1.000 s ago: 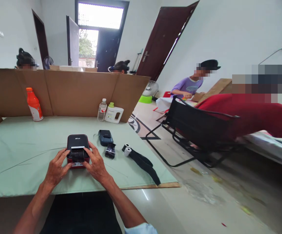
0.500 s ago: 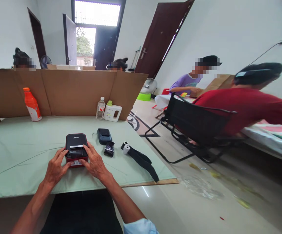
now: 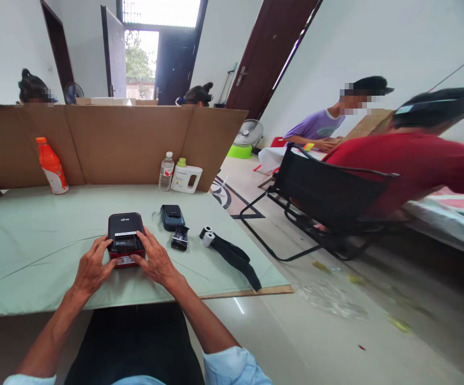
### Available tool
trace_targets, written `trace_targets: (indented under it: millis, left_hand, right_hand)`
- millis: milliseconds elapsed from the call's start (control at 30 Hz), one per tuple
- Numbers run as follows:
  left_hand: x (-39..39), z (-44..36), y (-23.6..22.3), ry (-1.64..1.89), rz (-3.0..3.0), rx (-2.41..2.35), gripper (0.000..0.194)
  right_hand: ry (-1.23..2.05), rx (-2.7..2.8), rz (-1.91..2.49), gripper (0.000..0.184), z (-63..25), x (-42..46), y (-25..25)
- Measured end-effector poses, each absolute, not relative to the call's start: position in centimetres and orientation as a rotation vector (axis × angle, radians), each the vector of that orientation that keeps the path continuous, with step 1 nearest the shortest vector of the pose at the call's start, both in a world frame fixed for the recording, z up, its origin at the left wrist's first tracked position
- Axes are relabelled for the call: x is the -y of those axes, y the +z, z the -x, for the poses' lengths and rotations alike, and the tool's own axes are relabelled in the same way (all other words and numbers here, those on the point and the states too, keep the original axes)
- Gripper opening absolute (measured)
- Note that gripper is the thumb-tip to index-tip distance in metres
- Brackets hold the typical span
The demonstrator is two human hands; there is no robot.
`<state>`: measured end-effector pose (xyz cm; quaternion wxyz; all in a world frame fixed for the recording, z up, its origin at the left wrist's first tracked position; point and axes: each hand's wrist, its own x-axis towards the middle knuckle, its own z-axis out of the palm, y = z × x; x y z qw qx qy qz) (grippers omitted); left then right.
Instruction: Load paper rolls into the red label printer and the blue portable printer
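Purple-shirted co-worker (image 3: 314, 125) leaning farther right than before, green-covered table (image 3: 55, 214), black-and-red device (image 3: 124, 227) on it, my left hand (image 3: 91, 270) and right hand (image 3: 157, 261), fingers clamped on its sides, orange bottle (image 3: 53, 166), white jug (image 3: 183, 174), contents hidden, clear bottle (image 3: 166, 174), dark piece (image 3: 126, 244) in device's recess.

Two hands (image 3: 157, 260), two boxy devices (image 3: 124, 224), two rolls (image 3: 208, 239), three bottles (image 3: 52, 166), two fans (image 3: 249, 133), four other people (image 3: 416, 160)

A makeshift workroom, apparently in a home, is indicated by the cloth-covered bench (image 3: 35, 214), cardboard partition (image 3: 131, 144), folding chair (image 3: 332, 182), fan (image 3: 250, 132) and brown door (image 3: 274, 43).
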<state>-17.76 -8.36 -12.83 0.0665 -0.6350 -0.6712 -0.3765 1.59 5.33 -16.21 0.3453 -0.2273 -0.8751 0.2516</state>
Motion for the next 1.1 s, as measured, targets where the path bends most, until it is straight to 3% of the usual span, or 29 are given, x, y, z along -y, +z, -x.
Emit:
trace_targets:
  millis: [167, 567, 900, 1100]
  left_hand:
    - [8.4, 18.0, -12.8, -1.118, 1.918, 2.037, 0.049]
    - [8.4, 17.7, -11.4, -0.987, 1.952, 2.104, 0.037]
    - [6.9, 20.5, -7.6, -1.324, 2.061, 2.205, 0.031]
    - [4.0, 22.4, -8.2, -1.283, 2.121, 2.218, 0.034]
  right_hand:
    - [0.638, 2.271, 0.598, 0.074, -1.6, -5.3, -16.4]
    - [0.697, 2.294, 0.59, 0.078, -2.0, -5.2, -15.5]
    - [0.653, 2.319, 0.523, 0.089, -2.3, -6.1, -13.5]
    - [0.571, 2.373, 0.499, 0.075, -2.2, -6.3, -12.6]
